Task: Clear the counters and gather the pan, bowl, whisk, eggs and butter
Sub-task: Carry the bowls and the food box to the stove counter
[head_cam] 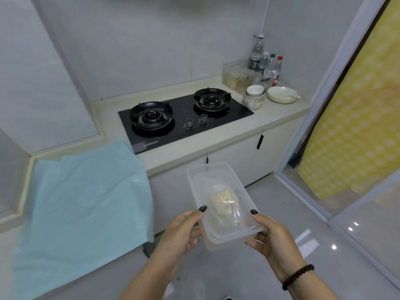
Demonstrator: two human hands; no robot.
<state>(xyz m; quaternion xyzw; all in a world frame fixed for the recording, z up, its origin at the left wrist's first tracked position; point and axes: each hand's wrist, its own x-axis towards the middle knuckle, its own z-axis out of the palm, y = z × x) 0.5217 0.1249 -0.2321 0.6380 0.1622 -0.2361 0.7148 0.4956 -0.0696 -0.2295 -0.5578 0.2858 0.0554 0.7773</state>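
Both hands — left hand and right hand — grip a clear plastic container with probably the butter inside, held above the floor near the tabletop. Next move — set it down beside the gas stove.

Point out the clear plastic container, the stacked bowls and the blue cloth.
clear plastic container (218,169), head view, far rim.
stacked bowls (255,91), head view, top bowl's rim.
blue cloth (86,202), head view, middle of the sheet.
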